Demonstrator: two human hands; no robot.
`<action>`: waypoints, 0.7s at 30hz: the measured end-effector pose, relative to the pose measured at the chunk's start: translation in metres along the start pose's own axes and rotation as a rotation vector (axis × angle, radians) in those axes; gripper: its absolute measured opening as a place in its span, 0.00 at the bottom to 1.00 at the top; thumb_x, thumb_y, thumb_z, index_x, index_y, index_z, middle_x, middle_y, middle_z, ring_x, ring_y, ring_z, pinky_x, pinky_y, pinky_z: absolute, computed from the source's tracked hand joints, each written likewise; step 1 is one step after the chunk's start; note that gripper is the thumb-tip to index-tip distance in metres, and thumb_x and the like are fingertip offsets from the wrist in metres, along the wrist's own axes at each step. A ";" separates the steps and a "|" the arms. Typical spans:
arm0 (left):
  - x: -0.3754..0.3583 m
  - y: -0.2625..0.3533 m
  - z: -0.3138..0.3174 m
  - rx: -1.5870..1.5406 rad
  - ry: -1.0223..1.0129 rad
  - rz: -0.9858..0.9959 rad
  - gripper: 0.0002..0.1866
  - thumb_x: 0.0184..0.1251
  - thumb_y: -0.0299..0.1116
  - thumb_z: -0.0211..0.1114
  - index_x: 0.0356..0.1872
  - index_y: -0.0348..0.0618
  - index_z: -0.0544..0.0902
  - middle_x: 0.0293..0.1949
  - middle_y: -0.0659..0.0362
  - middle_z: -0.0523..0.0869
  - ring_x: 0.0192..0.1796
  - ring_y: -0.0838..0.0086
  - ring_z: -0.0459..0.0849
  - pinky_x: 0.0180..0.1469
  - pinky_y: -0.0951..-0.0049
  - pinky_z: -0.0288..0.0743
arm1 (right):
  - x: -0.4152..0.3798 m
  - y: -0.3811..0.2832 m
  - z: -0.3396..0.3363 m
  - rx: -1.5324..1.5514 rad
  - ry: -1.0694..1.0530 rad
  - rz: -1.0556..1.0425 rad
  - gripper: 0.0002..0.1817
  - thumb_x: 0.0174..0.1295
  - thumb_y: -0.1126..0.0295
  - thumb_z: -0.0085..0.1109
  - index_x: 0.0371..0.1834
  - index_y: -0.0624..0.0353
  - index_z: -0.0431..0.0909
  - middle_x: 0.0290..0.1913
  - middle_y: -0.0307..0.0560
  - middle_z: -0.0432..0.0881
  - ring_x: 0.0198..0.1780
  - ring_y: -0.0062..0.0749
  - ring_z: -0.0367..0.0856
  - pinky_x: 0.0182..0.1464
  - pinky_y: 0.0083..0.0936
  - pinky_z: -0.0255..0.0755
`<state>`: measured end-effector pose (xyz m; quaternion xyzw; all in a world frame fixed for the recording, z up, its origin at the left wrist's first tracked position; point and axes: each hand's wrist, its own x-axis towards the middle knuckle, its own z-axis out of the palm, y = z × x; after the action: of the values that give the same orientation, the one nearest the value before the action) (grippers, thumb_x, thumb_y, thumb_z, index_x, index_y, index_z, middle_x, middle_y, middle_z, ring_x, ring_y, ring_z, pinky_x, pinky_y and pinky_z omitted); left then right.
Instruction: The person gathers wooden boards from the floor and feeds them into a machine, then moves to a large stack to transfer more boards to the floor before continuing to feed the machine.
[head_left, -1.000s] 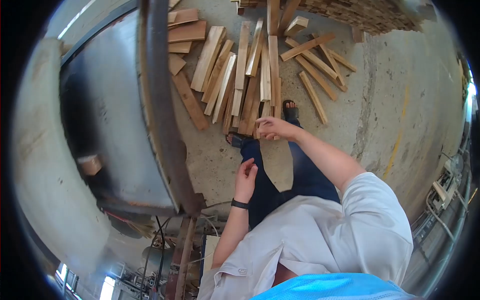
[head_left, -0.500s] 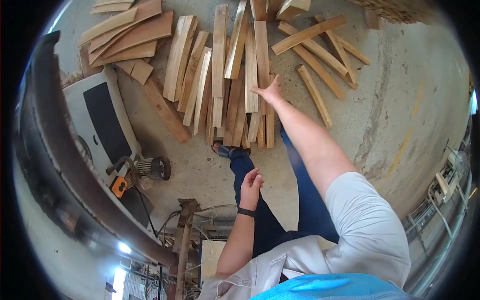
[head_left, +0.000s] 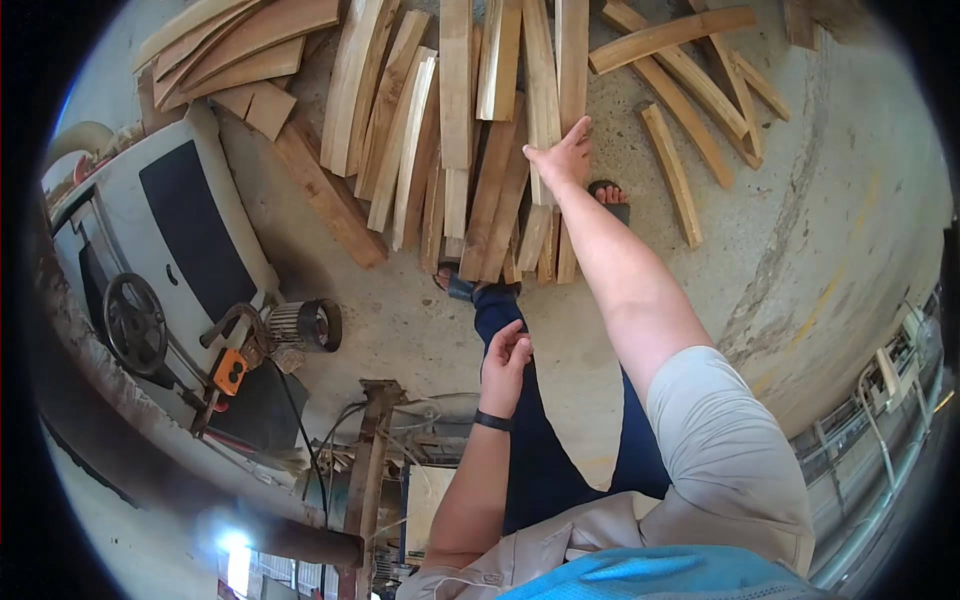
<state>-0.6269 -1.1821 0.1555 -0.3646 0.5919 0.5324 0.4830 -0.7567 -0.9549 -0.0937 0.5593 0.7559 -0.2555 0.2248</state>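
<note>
My right hand (head_left: 563, 160) reaches out over the pile of wooden boards (head_left: 457, 130), thumb and fingers spread. It lies at the lower part of a long light board (head_left: 541, 95), beside a second board (head_left: 572, 60); whether it touches them is hard to tell. Nothing is gripped in it. My left hand (head_left: 507, 362), with a black band at the wrist, hangs above my left leg with its fingers loosely curled and apart, holding nothing. The boards lie side by side and partly overlap on the concrete floor.
More wood strips (head_left: 690, 100) lie crossed at the upper right, and wide planks (head_left: 255, 50) are stacked at the upper left. A pale machine casing (head_left: 215, 220) with a handwheel (head_left: 135, 322), a motor (head_left: 303, 326) and an orange switch box (head_left: 230, 370) stand on the left. My sandalled feet are beside the boards.
My right hand has shifted slightly right along with the view, still spread at the boards. The boards appear higher and larger in the view, and my right foot now shows. My left hand is nearly unchanged.
</note>
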 end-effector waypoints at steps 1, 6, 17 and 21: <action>0.005 0.003 -0.003 0.012 -0.010 0.004 0.21 0.75 0.32 0.63 0.64 0.37 0.74 0.48 0.60 0.82 0.45 0.79 0.80 0.49 0.78 0.75 | 0.002 -0.003 -0.002 0.001 0.003 -0.006 0.72 0.45 0.46 0.76 0.82 0.48 0.26 0.72 0.69 0.57 0.68 0.64 0.66 0.70 0.48 0.65; 0.023 0.021 -0.010 -0.005 -0.030 0.085 0.22 0.74 0.33 0.63 0.65 0.37 0.74 0.50 0.59 0.82 0.46 0.77 0.82 0.50 0.77 0.76 | 0.002 0.002 -0.017 0.014 -0.126 0.020 0.71 0.45 0.51 0.75 0.82 0.57 0.27 0.72 0.71 0.59 0.69 0.61 0.66 0.71 0.46 0.63; 0.038 0.043 0.023 0.010 -0.322 -0.065 0.51 0.66 0.42 0.71 0.81 0.42 0.45 0.76 0.46 0.60 0.76 0.62 0.62 0.74 0.64 0.60 | -0.172 0.102 -0.130 1.140 -0.936 0.205 0.46 0.56 0.62 0.67 0.78 0.50 0.53 0.65 0.49 0.73 0.63 0.41 0.75 0.64 0.41 0.73; 0.013 0.045 0.016 0.014 -0.434 -0.065 0.50 0.63 0.36 0.71 0.80 0.42 0.47 0.75 0.51 0.62 0.75 0.65 0.63 0.74 0.66 0.59 | -0.232 0.117 -0.130 1.059 -1.106 0.325 0.34 0.63 0.57 0.64 0.69 0.61 0.68 0.62 0.48 0.77 0.61 0.36 0.78 0.63 0.33 0.74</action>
<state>-0.6696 -1.1577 0.1559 -0.2571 0.4657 0.5782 0.6187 -0.5883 -1.0134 0.1358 0.4873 0.2201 -0.7876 0.3064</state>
